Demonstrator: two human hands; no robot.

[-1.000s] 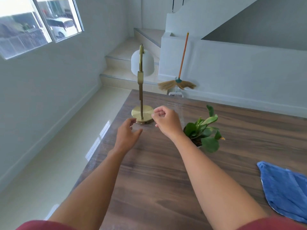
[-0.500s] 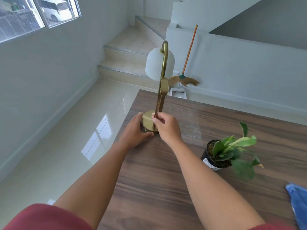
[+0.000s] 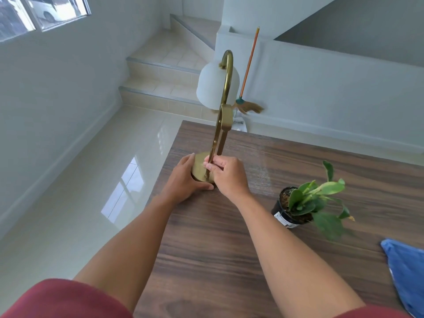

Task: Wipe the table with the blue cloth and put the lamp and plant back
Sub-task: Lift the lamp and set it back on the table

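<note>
A brass lamp [image 3: 222,125] with a white shade stands near the far left corner of the wooden table [image 3: 229,260]. My left hand [image 3: 185,180] cups the lamp's round base from the left. My right hand [image 3: 226,174] pinches the bottom of the lamp's stem. A small green plant [image 3: 305,203] in a black pot stands on the table to the right of my right arm. The blue cloth [image 3: 406,269] lies at the right edge of the view, partly cut off.
The table's left edge drops to a glossy tiled floor [image 3: 91,191]. A broom [image 3: 246,88] leans on the low white wall behind the table. Steps [image 3: 165,83] rise at the back. A window [image 3: 34,12] sits at top left.
Both hands reached forward and took hold of the lamp, left on the base, right on the stem. My view shifted left, so the plant and cloth slid rightward in the frame.
</note>
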